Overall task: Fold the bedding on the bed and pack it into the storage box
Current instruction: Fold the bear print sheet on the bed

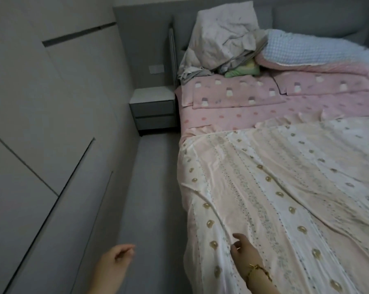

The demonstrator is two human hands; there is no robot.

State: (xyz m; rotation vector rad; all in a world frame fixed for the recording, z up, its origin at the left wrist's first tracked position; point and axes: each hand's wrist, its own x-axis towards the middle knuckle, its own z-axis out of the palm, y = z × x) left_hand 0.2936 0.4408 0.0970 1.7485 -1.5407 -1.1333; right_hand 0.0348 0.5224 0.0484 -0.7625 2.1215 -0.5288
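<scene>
Sheet [274, 187] lies flat for folding; my right hand [244, 250] reaches its edge, open, left hand [115, 259] empty, loosely curled.

A cream patterned sheet [285, 187] lies spread flat, slightly wrinkled, across the bed [232, 119].

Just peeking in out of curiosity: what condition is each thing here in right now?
Cream patterned quilt cover: spread flat, unfolded.
Crumpled white sheet: heaped at the headboard.
Blue waffle-textured blanket: bunched up.
Pink patterned pillows: lying flat.
Grey two-drawer nightstand: drawers closed.
Left hand: empty, off the bed.
Right hand: open, over the quilt cover.
</scene>
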